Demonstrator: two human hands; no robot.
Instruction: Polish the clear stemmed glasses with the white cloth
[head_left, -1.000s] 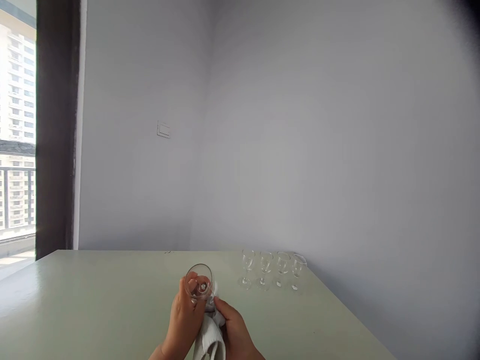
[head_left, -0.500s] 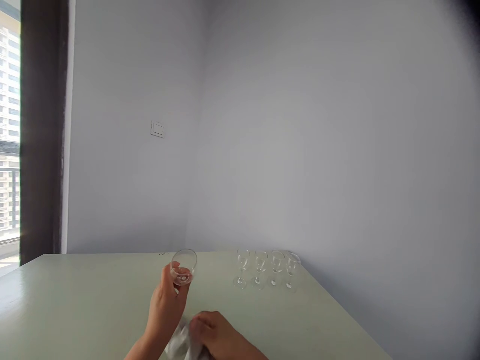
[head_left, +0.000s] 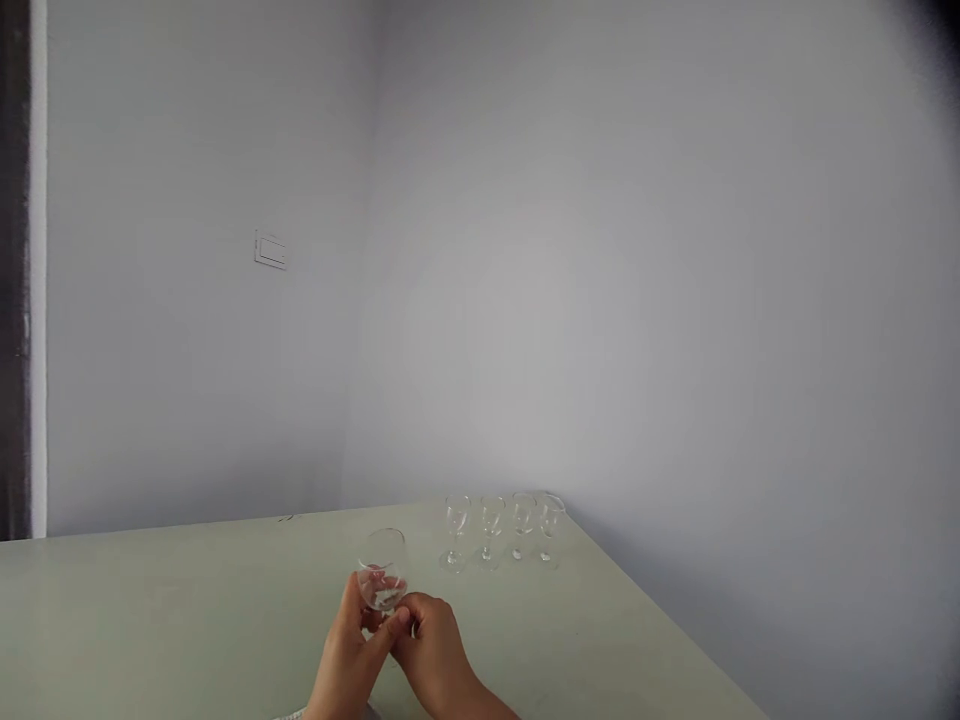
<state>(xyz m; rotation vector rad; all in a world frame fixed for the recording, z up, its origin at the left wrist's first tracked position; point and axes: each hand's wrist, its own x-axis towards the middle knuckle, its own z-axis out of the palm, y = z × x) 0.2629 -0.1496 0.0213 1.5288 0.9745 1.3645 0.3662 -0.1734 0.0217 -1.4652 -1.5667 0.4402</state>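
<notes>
A clear stemmed wine glass (head_left: pixel 384 575) is held up over the near part of the table, its bowl tilted slightly. My left hand (head_left: pixel 351 640) is closed around the lower bowl and stem from the left. From the right, my right hand (head_left: pixel 435 640) pinches at the stem just under the bowl, its fingertips meeting the left thumb. The foot of this glass is hidden by my hands. A sliver of whitish cloth (head_left: pixel 289 715) shows at the bottom edge beside my left wrist, mostly out of sight.
Several similar wine glasses stand upright in a row near the far right edge of the pale green table (head_left: pixel 187 610); one is the leftmost glass (head_left: pixel 457 515). Grey walls meet behind the table, with a light switch (head_left: pixel 271 250) on the left one.
My right hand has let go of the cloth and come up to the glass stem. The held glass sits lower and a little further right. The view has turned right.
</notes>
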